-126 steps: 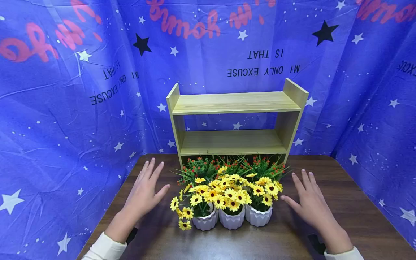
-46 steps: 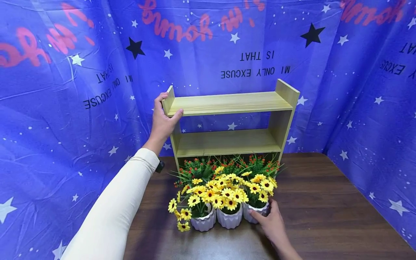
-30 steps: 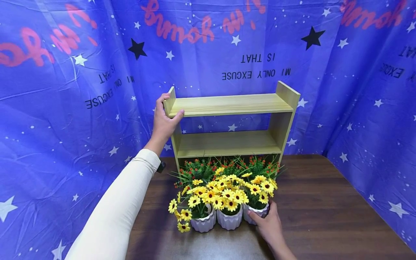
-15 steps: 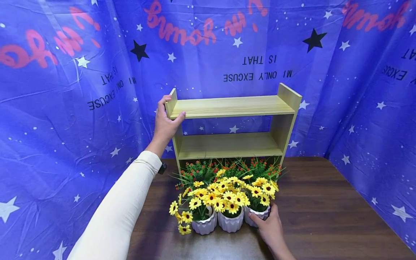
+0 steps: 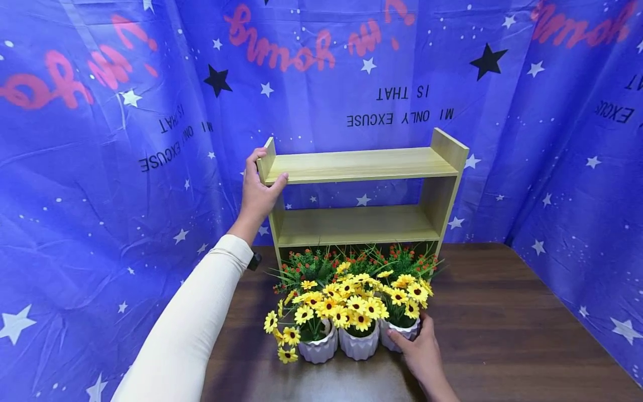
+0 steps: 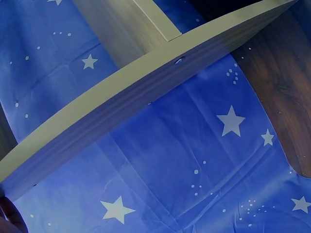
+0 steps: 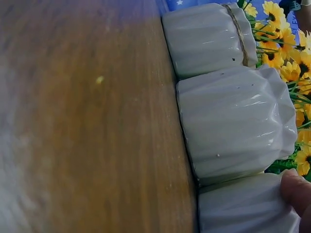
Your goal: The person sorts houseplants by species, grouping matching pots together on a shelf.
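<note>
A two-tier wooden shelf (image 5: 359, 166) stands at the back of the table. My left hand (image 5: 257, 192) grips its upper left corner, thumb over the front edge of the top board; in the left wrist view the shelf's side panel (image 6: 121, 82) runs up from my fingertips (image 6: 10, 216). Three white fluted pots of yellow daisies line up in front: a left pot (image 5: 318, 349), a middle pot (image 5: 359, 345) and a right pot (image 5: 394, 340). My right hand (image 5: 423, 352) holds the right pot, its thumb (image 7: 296, 191) against the pot's wall in the right wrist view.
Green plants with small red flowers (image 5: 404, 259) sit behind the daisies, at the shelf's base; their pots are hidden. The dark wooden table (image 5: 502, 324) extends to both sides. A blue star-printed curtain (image 5: 321, 100) surrounds the table.
Both hands were apart from everything at first. The left has since gone up to the shelf's corner and the right in to the right pot. Over the last second both stay put.
</note>
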The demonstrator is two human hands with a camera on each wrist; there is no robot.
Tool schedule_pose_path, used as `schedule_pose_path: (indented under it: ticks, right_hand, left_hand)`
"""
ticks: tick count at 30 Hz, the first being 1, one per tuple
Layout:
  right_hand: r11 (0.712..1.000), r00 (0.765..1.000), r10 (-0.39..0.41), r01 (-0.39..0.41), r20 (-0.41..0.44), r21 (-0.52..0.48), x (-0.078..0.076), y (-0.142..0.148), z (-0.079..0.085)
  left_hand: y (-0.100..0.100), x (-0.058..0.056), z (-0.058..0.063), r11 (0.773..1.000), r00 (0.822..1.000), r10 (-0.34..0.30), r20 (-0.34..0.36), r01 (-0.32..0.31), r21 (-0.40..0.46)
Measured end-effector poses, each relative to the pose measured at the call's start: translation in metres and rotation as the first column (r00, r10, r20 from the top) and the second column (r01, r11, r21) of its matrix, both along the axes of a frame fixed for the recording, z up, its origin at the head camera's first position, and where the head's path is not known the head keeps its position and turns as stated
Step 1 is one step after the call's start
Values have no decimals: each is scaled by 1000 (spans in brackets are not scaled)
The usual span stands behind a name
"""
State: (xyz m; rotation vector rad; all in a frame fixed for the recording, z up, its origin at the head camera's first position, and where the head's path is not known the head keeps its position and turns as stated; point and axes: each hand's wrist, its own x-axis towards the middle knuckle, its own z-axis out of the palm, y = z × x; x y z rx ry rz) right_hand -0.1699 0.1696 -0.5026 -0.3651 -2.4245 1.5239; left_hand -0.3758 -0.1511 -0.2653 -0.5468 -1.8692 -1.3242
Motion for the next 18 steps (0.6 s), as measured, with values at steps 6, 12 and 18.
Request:
schedule_pose_path:
  ticks: [6,12,18]
  right_hand:
    - [999,998,-35,34,-59,-14,1,-2,-3]
    - [997,993,-71,70,-92,-14,-1,-8,-7]
    - [995,993,-94,92,-75,-22,0,-5,-5]
  left_hand:
    - [2,0,1,1000,1000,4,-3,-4,-1]
    - [1,1,1,1000,1000,19,-7,-19,-10]
    - [4,-1,-1,1000,1000,0,3,0,-8]
